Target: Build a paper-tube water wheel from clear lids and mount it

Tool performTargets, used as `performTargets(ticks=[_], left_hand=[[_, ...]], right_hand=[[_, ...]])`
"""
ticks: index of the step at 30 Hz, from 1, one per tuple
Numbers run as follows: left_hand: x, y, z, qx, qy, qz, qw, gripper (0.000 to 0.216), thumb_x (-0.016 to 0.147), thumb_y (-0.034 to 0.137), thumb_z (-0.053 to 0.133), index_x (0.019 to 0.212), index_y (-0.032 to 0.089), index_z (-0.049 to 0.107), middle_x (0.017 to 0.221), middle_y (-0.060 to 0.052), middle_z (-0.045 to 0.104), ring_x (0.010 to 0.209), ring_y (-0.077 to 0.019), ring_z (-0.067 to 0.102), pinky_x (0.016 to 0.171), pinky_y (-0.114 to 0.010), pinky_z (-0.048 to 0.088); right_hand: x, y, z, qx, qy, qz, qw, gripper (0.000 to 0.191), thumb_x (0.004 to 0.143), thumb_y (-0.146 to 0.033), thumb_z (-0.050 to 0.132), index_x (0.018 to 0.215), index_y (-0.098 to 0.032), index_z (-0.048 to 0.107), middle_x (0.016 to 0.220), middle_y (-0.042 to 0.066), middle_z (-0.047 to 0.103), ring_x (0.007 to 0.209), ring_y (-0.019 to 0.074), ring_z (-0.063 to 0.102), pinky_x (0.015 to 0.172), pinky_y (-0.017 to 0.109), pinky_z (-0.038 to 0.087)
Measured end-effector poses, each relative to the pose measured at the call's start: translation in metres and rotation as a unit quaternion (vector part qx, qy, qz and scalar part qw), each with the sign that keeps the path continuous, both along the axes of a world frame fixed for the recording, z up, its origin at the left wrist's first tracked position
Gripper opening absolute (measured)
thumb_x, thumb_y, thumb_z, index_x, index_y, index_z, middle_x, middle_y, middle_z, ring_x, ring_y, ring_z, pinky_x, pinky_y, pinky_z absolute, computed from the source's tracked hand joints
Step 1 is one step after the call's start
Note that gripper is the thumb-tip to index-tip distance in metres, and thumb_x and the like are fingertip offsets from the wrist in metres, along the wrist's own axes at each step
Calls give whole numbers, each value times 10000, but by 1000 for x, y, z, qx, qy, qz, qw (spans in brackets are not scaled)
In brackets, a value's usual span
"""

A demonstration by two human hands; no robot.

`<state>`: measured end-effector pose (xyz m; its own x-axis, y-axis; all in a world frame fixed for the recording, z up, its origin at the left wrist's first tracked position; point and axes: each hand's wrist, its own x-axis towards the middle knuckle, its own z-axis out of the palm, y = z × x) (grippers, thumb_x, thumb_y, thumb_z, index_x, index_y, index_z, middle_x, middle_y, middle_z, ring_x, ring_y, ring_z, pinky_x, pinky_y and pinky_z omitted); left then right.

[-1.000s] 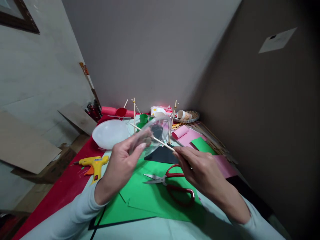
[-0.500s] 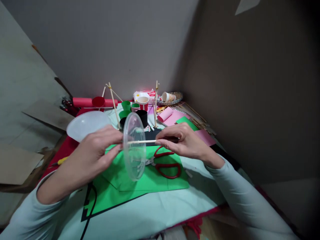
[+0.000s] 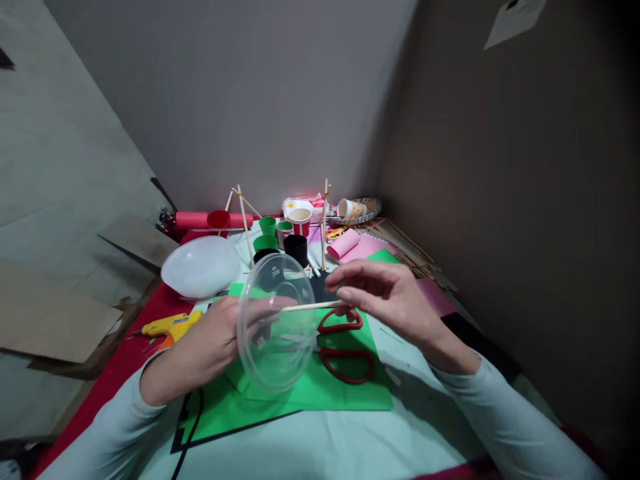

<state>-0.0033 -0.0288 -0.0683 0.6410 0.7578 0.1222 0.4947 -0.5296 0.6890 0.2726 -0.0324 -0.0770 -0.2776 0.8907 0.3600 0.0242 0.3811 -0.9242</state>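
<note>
My left hand (image 3: pixel 210 340) is closed on a clear plastic bowl (image 3: pixel 276 321), held on its side with the open mouth facing me. A thin wooden stick (image 3: pixel 313 306) pokes through the bowl's bottom. My right hand (image 3: pixel 387 293) pinches the stick's right end. Both hands hover above green paper sheets (image 3: pixel 310 390) and red-handled scissors (image 3: pixel 345 347) lying on the table.
A white bowl (image 3: pixel 201 267) lies upside down at the left, with a yellow glue gun (image 3: pixel 167 325) in front of it. Green, black and red cups (image 3: pixel 287 233), upright stick frames (image 3: pixel 325 223), pink paper rolls (image 3: pixel 345 243) and a red roll (image 3: pixel 200 220) crowd the back. Walls close in behind and right.
The bowl has turned from edge-on to mouth facing me and dropped slightly. My right hand shifted right and lifted a little, still pinching the stick. The view tilted.
</note>
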Motion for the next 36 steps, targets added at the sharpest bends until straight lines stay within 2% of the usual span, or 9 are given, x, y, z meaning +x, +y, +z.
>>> performTargets(ticks=[2,5,9,13,16,18,20,28,36], left_hand=[[-1,3,-10,-47,-46,13,998,392,1023,437,541,1364,363,720,740,-10,733,646,-184,652,661,-258,490],[3,4,-22,-149,-125,42,980,404,1016,475,557,1356,343,729,717,-18,724,647,-192,681,652,-270,535],[21,-4,-25,-225,-207,73,949,351,986,477,630,1243,284,770,764,-24,748,626,-164,686,641,-265,538],[37,-6,-33,-296,-328,56,895,286,915,470,737,1012,201,739,878,-58,778,600,-144,653,612,-279,503],[41,-7,-40,-302,-367,45,879,237,893,424,768,950,198,725,849,-42,762,639,-127,608,641,-261,459],[40,-9,-42,-306,-376,51,873,217,908,415,741,923,200,730,800,-26,729,686,-140,606,678,-266,449],[40,-10,-42,-307,-375,55,873,245,931,431,701,885,194,741,756,-19,692,710,-152,601,709,-278,441],[41,-3,-36,-340,-323,76,880,472,952,586,604,1127,179,766,487,50,498,427,-97,349,486,-265,241],[44,-2,-46,-382,-370,75,844,318,856,448,763,967,163,679,832,-61,737,633,-117,612,637,-244,449]], right_hand=[[3,1,0,-39,72,14,997,216,887,-365,792,1017,-197,751,885,32,784,653,154,748,597,261,613],[5,5,-5,-2,111,30,993,372,878,-370,812,1201,-228,695,1104,66,781,911,207,783,763,323,650],[7,13,-18,72,11,-50,996,475,888,-412,805,1299,-249,633,1384,116,672,1253,269,668,1039,442,569],[2,17,-34,12,-76,-54,996,569,932,-513,729,1414,-264,557,1470,133,618,1312,290,629,1067,470,560],[-7,14,-44,-106,-47,-2,993,497,972,-539,661,1386,-278,582,1138,72,753,927,218,748,759,331,639],[-15,11,-48,-212,17,56,975,459,967,-548,656,1321,-257,623,802,-6,714,496,116,587,449,222,493],[-20,8,-50,-292,84,103,947,467,921,-540,716,1262,-226,654,660,-47,651,338,36,357,341,163,306],[-19,12,-43,-333,192,1,923,449,724,-463,909,1071,-201,795,625,-9,674,318,12,302,301,146,224],[-12,16,-46,-353,196,-47,914,484,713,-454,923,1112,-202,817,582,-28,619,348,3,274,307,117,212]])
